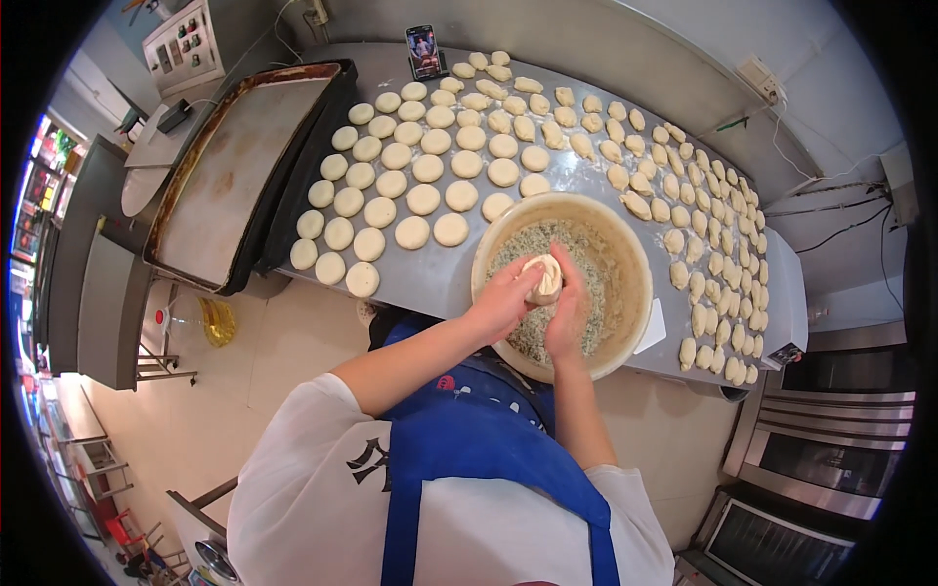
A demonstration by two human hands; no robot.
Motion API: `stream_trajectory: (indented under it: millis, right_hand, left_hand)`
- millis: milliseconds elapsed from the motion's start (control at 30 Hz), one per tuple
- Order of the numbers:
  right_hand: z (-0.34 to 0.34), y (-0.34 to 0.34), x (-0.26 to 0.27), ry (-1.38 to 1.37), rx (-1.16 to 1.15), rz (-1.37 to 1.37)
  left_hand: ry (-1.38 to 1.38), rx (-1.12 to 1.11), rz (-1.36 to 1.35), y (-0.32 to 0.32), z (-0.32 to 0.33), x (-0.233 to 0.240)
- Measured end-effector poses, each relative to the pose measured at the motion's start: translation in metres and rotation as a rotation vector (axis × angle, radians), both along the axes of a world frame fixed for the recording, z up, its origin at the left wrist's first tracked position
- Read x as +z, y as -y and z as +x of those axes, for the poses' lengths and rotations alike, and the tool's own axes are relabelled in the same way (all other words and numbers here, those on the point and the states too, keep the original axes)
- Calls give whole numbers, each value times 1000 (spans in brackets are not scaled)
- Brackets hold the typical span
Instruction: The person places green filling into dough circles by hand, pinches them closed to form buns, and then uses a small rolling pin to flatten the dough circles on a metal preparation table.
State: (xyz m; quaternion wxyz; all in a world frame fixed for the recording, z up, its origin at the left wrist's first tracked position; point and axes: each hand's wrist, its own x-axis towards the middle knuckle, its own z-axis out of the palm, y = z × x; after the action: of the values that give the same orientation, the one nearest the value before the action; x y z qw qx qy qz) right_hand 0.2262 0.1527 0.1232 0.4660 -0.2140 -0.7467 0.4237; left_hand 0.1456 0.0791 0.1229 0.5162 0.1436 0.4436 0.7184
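Observation:
A gathered, pleated ball of dough (544, 280) is held over a large round bowl (636, 253). My left hand (506, 299) grips it, with the thumb on the pleated top. Around the other side curves my right hand (569, 311), slightly blurred, its palm and fingers against the dough. Beneath both hands the bowl holds a crumbly, pale filling flecked with green (538, 238); my hands hide part of it. Flat round dough pieces (451, 229) lie in rows on the metal table left of the bowl. Small oblong dough pieces (617, 177) cover its back and right side.
At the table's left are large, stained baking trays (227, 168). A phone (425, 53) stands at the back edge, and a white card (651, 327) touches the bowl's right side. An oil jug (218, 322) sits on the floor; metal ovens (828, 410) stand at right.

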Motion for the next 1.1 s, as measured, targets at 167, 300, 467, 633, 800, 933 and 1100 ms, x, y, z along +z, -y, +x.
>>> stream_trajectory:
  millis: [167, 300, 467, 633, 800, 933, 1100]
  right_hand:
    - [3, -12, 4, 198, 64, 236]
    - [7, -12, -14, 248, 52, 283]
    - [-3, 2, -11, 251, 35, 412]
    - [5, -25, -19, 11, 168, -138]
    - [-4, 6, -7, -8, 223, -223]
    - [4, 7, -17, 156, 275, -248]
    - [-4, 13, 14, 393, -20, 692]
  left_hand:
    - [-45, -65, -80, -2, 15, 13]
    - [333, -27, -31, 1, 14, 39]
    - [397, -132, 0, 3, 2, 24]
    - [99, 109, 27, -2, 27, 32]
    - [-125, -105, -126, 8, 7, 10]
    - [360, -118, -106, 18, 8, 12]
    - [395, 53, -135, 20, 9, 26]
